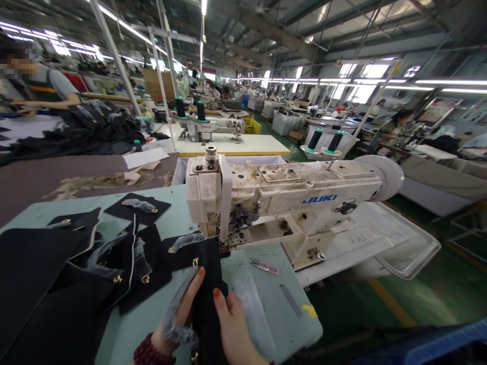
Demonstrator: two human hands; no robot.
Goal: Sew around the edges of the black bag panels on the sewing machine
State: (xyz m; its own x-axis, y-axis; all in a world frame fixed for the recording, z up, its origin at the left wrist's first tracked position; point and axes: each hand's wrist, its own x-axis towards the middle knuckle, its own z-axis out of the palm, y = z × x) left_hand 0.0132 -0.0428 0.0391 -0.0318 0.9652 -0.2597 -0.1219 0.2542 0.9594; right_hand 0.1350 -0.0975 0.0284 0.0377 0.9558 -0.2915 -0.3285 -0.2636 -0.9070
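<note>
A long black fabric panel (210, 304) runs away from me to the needle area of the white sewing machine (262, 187). A plastic-wrapped strap (177, 306) with gold fittings is attached to it. My left hand (181, 306) grips the panel's left side, its index finger stretched forward and the strap looped over the hand. On the right edge, my right hand (236, 327) holds the panel with the thumb on top; some fingers are hidden. The far end of the panel is partly concealed by the machine head.
Black panels (148, 248) with wrapped straps pile up at left on the pale green table (266, 309). Pink thread snips (264, 266) and a grey strip (291, 300) lie to the right. A person (49, 86) works at far left; another sewing machine (213, 129) stands behind.
</note>
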